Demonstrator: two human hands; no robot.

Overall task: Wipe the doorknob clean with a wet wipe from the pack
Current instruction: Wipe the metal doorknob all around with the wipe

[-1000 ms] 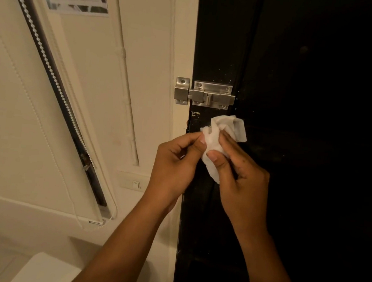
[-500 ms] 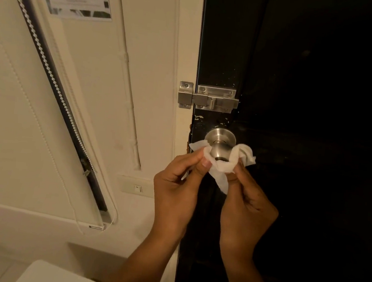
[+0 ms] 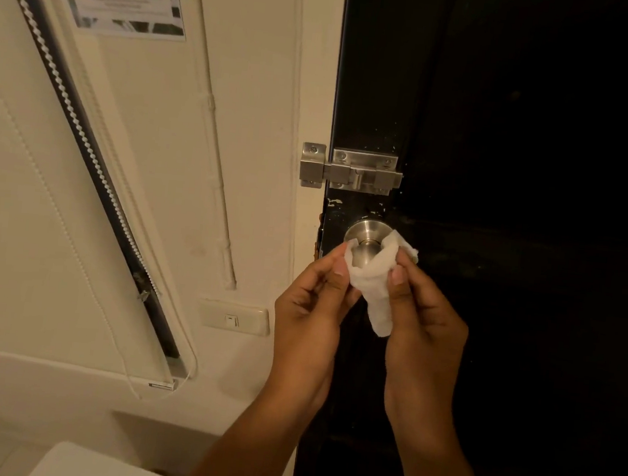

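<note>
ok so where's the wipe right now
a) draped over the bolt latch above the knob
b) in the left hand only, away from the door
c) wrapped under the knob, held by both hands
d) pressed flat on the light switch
c: the wipe is cupped around the underside of the knob, pinched by the left hand on one side and the right hand on the other.
</note>
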